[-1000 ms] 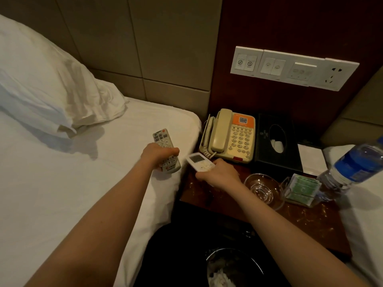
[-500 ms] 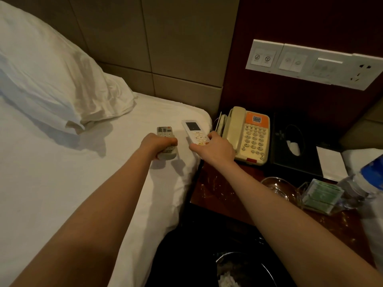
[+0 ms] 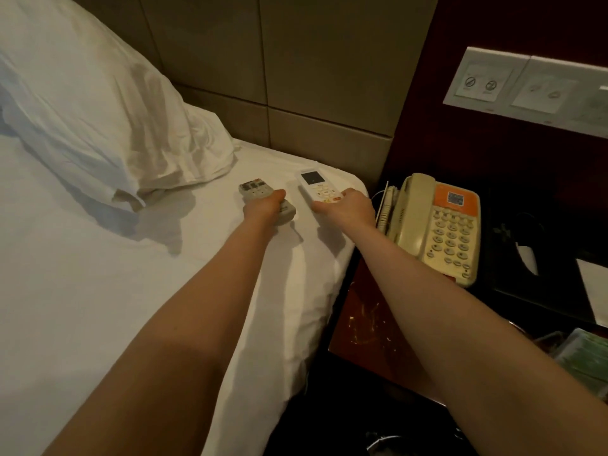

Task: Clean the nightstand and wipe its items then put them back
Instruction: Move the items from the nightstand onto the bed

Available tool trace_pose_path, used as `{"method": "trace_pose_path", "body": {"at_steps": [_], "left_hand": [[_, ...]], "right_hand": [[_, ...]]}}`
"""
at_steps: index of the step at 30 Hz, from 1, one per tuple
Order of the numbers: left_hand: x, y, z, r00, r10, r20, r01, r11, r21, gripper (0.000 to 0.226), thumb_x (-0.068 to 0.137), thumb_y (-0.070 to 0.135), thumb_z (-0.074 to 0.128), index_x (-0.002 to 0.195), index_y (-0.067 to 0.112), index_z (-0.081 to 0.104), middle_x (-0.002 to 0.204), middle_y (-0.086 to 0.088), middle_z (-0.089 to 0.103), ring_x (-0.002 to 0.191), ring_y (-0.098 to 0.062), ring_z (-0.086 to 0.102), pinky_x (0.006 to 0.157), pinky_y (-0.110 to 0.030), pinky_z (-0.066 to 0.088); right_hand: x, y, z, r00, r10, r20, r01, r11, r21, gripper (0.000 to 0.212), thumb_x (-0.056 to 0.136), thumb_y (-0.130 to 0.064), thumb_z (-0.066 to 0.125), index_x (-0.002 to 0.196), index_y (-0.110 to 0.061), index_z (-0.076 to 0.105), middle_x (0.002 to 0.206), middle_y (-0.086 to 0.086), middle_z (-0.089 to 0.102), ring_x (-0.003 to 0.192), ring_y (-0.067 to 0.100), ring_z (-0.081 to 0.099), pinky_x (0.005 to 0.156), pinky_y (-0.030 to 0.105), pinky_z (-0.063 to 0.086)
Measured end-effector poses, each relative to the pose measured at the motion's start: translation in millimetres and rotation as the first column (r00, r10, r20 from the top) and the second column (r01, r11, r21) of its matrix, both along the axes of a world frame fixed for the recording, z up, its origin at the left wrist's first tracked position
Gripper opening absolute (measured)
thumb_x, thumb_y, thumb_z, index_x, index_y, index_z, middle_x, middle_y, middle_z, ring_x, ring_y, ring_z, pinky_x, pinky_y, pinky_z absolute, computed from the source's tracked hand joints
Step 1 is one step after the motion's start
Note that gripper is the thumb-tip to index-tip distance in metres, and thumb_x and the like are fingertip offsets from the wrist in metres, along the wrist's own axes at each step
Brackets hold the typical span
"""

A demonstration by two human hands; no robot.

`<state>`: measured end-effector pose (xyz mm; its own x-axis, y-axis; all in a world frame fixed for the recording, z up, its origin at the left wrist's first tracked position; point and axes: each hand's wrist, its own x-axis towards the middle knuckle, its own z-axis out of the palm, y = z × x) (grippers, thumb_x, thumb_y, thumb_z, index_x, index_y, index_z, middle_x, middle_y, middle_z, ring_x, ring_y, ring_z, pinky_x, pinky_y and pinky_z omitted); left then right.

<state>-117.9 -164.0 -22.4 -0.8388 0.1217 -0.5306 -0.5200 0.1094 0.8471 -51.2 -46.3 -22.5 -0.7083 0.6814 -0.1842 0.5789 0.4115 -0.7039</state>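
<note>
White bed (image 3: 98,291) sheet left of the telephone (image 3: 434,225) has both remotes over it. The left hand (image 3: 263,209) grips the grey remote (image 3: 255,189), hiding its middle. The right hand (image 3: 345,207) grips the white remote (image 3: 317,187), covering its lower end. A second ago the white remote was over the surface (image 3: 362,330) in front of the telephone. Items right of the telephone are dim and cut off.

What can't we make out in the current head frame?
Head view only:
- grey remote: middle hidden under the left hand; button labels blurred.
- white remote: near end covered by the right hand.
- switch panel: cut off by the right edge, icons too blurred.
- tissue box: dark, right side out of frame.
- green packet: blurred, cut by the right edge.
- bin: dark, cut by the bottom edge.
</note>
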Motion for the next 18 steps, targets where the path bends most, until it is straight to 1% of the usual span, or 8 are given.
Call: {"method": "trace_pose_path", "body": {"at_steps": [5,7,9,11,13,15,16,18], "left_hand": [[-16,10,-16,0.996,0.085,0.041,-0.086,0.996,0.024,0.056,0.094,0.027,0.051,0.143,0.014,0.027,0.135,-0.01,0.052,0.115,-0.025,0.058,0.077,-0.032,0.051],[-20,13,-21,0.998,0.053,0.031,-0.053,0.998,-0.023,0.052,0.096,0.026,0.047,0.142,0.013,0.028,0.134,-0.012,0.054,0.115,-0.027,0.059,0.082,-0.033,0.053],[-25,15,-25,0.999,0.035,0.008,-0.034,0.997,-0.064,0.049,0.097,0.024,0.045,0.141,0.011,0.03,0.132,-0.013,0.055,0.116,-0.027,0.059,0.081,-0.031,0.048],[-29,16,-26,0.999,0.039,0.01,-0.039,0.998,-0.048,0.047,0.097,0.022,0.044,0.141,0.012,0.03,0.13,-0.011,0.057,0.113,-0.025,0.06,0.073,-0.028,0.054],[-31,14,-25,0.999,0.045,0.006,-0.045,0.998,-0.039,0.045,0.097,0.021,0.043,0.14,0.014,0.031,0.128,-0.01,0.059,0.109,-0.024,0.062,0.059,-0.026,0.049],[-33,13,-26,0.999,0.037,-0.011,-0.038,0.998,-0.052,0.045,0.096,0.021,0.044,0.138,0.015,0.032,0.125,-0.01,0.061,0.1,-0.024,0.065,0.047,-0.024,0.046],[-33,13,-26,0.999,0.036,-0.017,-0.037,0.998,-0.06,0.046,0.095,0.023,0.046,0.138,0.015,0.032,0.124,-0.011,0.061,0.093,-0.024,0.065,0.042,-0.022,0.045],[-32,13,-24,0.999,0.046,-0.018,-0.047,0.997,-0.054,0.049,0.094,0.024,0.052,0.137,0.012,0.031,0.123,-0.014,0.061,0.085,-0.024,0.065,0.035,-0.019,0.043]], "right_hand": [[-22,-6,-18,0.99,-0.074,-0.122,0.042,0.969,-0.243,0.054,0.075,-0.034,0.074,0.12,-0.013,0.053,0.123,0.007,0.059,0.108,0.024,0.058,0.078,0.028,0.049],[-27,-8,-24,0.985,-0.09,-0.147,0.032,0.933,-0.358,0.053,0.075,-0.029,0.074,0.12,-0.014,0.051,0.123,0.007,0.059,0.103,0.023,0.059,0.067,0.026,0.051],[-30,-8,-31,0.982,-0.086,-0.169,0.005,0.901,-0.434,0.05,0.076,-0.024,0.075,0.118,-0.016,0.049,0.121,0.008,0.06,0.095,0.022,0.06,0.051,0.021,0.044],[-35,-7,-34,0.982,-0.048,-0.185,-0.04,0.895,-0.444,0.051,0.076,-0.02,0.074,0.12,-0.016,0.047,0.118,0.009,0.061,0.082,0.019,0.059,0.045,0.02,0.04],[-43,-6,-32,0.984,0.007,-0.179,-0.083,0.903,-0.422,0.058,0.077,-0.018,0.073,0.126,-0.016,0.043,0.116,0.011,0.06,0.07,0.017,0.054,0.043,0.022,0.039],[-53,-2,-34,0.987,0.048,-0.156,-0.109,0.906,-0.409,0.064,0.077,-0.016,0.07,0.131,-0.018,0.036,0.122,0.013,0.055,0.086,0.023,0.058,0.055,0.029,0.05],[-58,1,-37,0.989,0.053,-0.141,-0.105,0.913,-0.394,0.065,0.078,-0.015,0.068,0.132,-0.019,0.032,0.126,0.014,0.052,0.1,0.027,0.057,0.071,0.034,0.054],[-59,3,-39,0.992,0.048,-0.12,-0.09,0.923,-0.375,0.063,0.082,-0.013,0.064,0.133,-0.02,0.028,0.134,0.013,0.046,0.116,0.029,0.051,0.098,0.04,0.047]]}}
